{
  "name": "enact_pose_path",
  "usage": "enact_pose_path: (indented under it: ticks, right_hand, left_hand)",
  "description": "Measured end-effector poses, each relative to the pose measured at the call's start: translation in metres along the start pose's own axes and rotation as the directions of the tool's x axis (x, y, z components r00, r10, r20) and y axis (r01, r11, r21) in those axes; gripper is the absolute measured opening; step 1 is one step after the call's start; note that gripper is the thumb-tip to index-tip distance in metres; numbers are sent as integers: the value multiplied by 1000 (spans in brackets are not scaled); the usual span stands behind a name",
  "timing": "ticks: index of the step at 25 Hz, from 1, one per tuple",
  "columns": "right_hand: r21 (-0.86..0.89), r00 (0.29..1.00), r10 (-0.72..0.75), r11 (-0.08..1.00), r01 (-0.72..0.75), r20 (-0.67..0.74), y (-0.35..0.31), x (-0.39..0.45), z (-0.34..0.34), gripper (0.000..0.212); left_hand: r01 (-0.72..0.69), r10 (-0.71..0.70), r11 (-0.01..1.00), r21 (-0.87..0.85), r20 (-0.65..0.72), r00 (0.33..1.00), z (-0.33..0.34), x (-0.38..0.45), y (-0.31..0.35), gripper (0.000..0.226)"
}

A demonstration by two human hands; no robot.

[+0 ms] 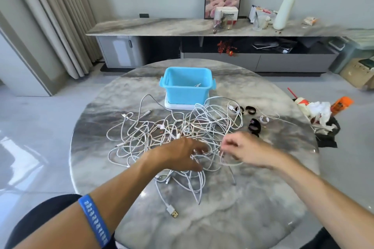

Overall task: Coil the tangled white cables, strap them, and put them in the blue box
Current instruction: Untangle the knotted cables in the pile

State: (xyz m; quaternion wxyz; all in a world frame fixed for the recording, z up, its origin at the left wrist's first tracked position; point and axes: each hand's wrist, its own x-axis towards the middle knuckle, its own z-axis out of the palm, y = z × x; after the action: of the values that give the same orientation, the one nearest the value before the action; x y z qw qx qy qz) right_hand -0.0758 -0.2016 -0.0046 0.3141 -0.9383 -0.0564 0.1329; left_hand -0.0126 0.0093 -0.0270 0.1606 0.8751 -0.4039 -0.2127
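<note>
Reaching into the near edge of the tangled white cables (172,133), my left hand (182,152) lies palm-down over the strands with its fingers loosely bent among them; whether any strand is actually caught between those fingers I cannot tell, since the back of the hand hides them. My right hand (245,148) sits just beside it, fingers curled, pinching a thin white cable loop that hangs below the fingertips and curves back toward the heap. The cables sprawl in one loose mass across the middle of the round marble bench (253,208), uncoiled and unstrapped, and a USB plug (172,211) on one free end lies nearest to me, apart from the pile. Beyond the heap stands the blue box (187,85), open-topped, resting on a white lid or base (172,105); something pale shows at its bottom, too small to make out. To the right of the tangle lie several black straps (254,125), curled into small rings, and a white strap (264,119) near them. A blue wristband (94,220) circles my left forearm. At the far right edge of the bench sits a heap of crumpled white paper and wrappers (317,111), with an orange bottle (341,105) beside it.
</note>
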Motion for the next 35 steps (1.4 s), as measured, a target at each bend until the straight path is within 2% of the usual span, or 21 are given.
enact_pose_path:
  ticks: [2,4,5,6,7,8,10,12,14,15,17,18,20,21,23,24,26,29,31,32,35]
  right_hand:
    - [549,962,101,834,57,-254,0,-4,-22,18]
    - [797,858,324,585,150,-399,3,-11,-45,20]
    - [790,793,412,599,134,-448,8,-12,-54,21]
    - [665,716,465,747,-2,-521,16,-11,-58,20]
    - [392,644,443,890,-232,-624,24,-10,-57,17]
    - [84,607,313,923,-375,-731,24,-10,-54,19]
    - [-246,665,-93,959,-140,-741,13,-7,-40,39]
    - [-196,797,-300,953,230,-524,-12,-1,-18,47]
    - [-159,871,-369,929,335,-323,-28,5,2,36]
    - [-164,858,-376,926,339,-350,-27,8,1,24]
    - [-82,768,-254,963,256,-587,-10,15,-16,17]
    - [83,698,-69,980,181,-712,-2,13,-35,19]
    - [450,572,328,889,82,-752,13,7,-66,21]
    - [495,570,428,868,-43,-702,22,7,-73,20]
    - [182,652,478,864,-469,-589,25,8,-68,21]
    - [-38,708,383,865,-500,-594,19,9,-58,33]
    - [-230,823,-2,960,-157,-569,2,13,-36,63]
    - [-74,866,-334,941,331,-372,-34,15,-5,52]
    - [-111,828,-386,921,374,-408,-37,20,1,14]
    - [-115,793,-353,932,343,-497,-32,22,-6,14]
    - [175,593,81,979,103,-801,2,21,-54,22]
  left_hand:
    - [10,-10,1000,-1,-16,1000,3,-3,-5,54]
    - [49,-52,998,-28,-112,992,3,-4,-8,31]
    - [71,-92,991,-117,-190,978,-1,-5,-7,12]
    - [93,-155,971,-223,-280,948,-6,-5,-5,17]
    - [109,-221,944,-310,-353,909,-12,-5,-3,31]
    - [122,-262,933,-339,-407,875,-18,-4,-1,38]
    - [109,-229,962,-252,-515,826,-24,-1,4,43]
    - [57,-125,989,-134,-576,808,-23,2,13,40]
    - [0,-53,996,-92,-579,814,-18,8,19,31]
    - [-18,-44,995,-101,-574,818,-20,9,20,30]
    - [-8,-75,990,-142,-572,817,-32,7,15,43]
    - [18,-114,986,-169,-581,806,-40,4,9,48]
    - [54,-195,968,-243,-605,772,-57,-2,-6,51]
    - [51,-230,953,-297,-606,762,-63,-6,-10,50]
    - [28,-291,905,-424,-569,769,-66,-8,-11,46]
    - [37,-304,896,-443,-549,779,-65,-8,-8,44]
    - [41,-253,929,-369,-550,796,-62,-7,2,41]
    - [-120,-80,942,-312,-560,824,-55,-5,19,35]
    - [-170,-12,946,-278,-550,835,-52,-6,24,35]
    - [-156,-15,951,-268,-542,840,-54,-7,21,38]
    - [-66,-149,943,-325,-591,793,-68,-14,-5,43]
